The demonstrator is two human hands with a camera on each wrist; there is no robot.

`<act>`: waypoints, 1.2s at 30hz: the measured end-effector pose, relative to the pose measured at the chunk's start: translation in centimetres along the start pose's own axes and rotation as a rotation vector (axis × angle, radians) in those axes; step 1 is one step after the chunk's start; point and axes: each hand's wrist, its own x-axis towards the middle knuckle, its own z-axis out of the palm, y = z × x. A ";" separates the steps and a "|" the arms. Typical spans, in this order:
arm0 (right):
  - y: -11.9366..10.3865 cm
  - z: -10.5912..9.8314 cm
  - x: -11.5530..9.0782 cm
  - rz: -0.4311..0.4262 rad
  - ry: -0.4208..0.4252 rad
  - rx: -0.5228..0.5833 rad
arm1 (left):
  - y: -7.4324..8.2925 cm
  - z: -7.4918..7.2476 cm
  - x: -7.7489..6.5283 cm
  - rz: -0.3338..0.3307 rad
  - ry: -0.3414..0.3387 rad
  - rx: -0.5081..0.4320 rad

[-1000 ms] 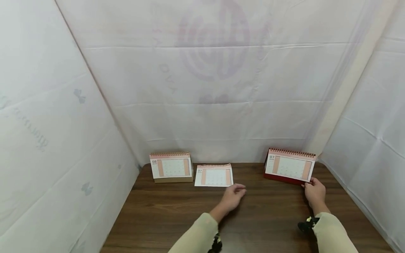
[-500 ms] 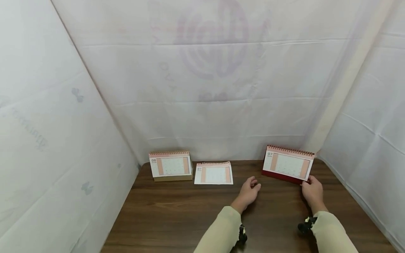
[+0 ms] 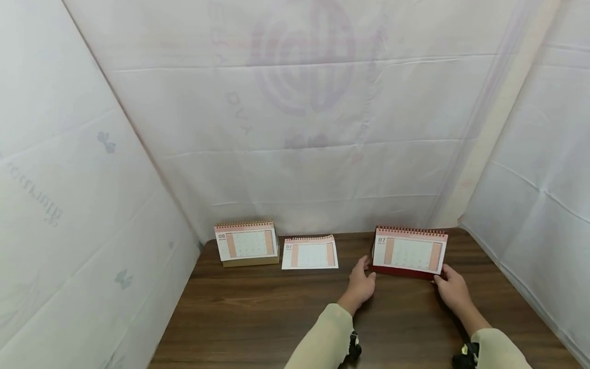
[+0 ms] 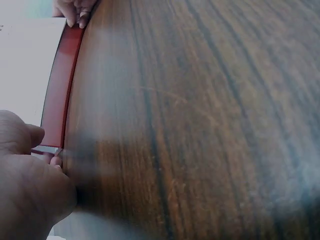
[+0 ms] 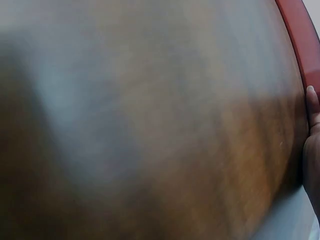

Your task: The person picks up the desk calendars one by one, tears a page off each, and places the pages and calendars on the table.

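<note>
A desk calendar with a dark red base (image 3: 410, 253) stands tilted back at the right of the table, its page marked 07. My right hand (image 3: 453, 292) pinches its lower right corner, thumb at the front; in the right wrist view the thumb (image 5: 312, 100) lies on the red base. My left hand (image 3: 361, 283) is at the lower left corner, fingers relaxed and thumb apart. In the left wrist view the left thumb (image 4: 35, 135) is right at the end of the red base (image 4: 62, 90). The fingers behind the calendar are partly hidden.
A second desk calendar with a tan base (image 3: 246, 243), page 08, stands at the left. Beside it a loose calendar sheet (image 3: 310, 253) marked 07, with a torn top edge, lies on the brown wooden table (image 3: 258, 307). White cloth walls (image 3: 295, 174) enclose the back and sides.
My left hand has moved right from beside the loose sheet to the red calendar's left end. The red calendar has shifted left and nearer with my right hand.
</note>
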 end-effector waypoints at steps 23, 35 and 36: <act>-0.5 0.7 -7.0 -0.006 -0.022 -0.002 | -0.6 -1.8 -5.0 0.059 -0.224 0.046; -1.4 1.3 -5.6 0.073 0.002 -0.045 | 2.0 -2.0 -7.0 -0.033 -0.186 0.028; -1.5 1.4 -5.5 0.083 0.000 -0.040 | 2.1 -2.1 -7.1 -0.035 -0.191 0.032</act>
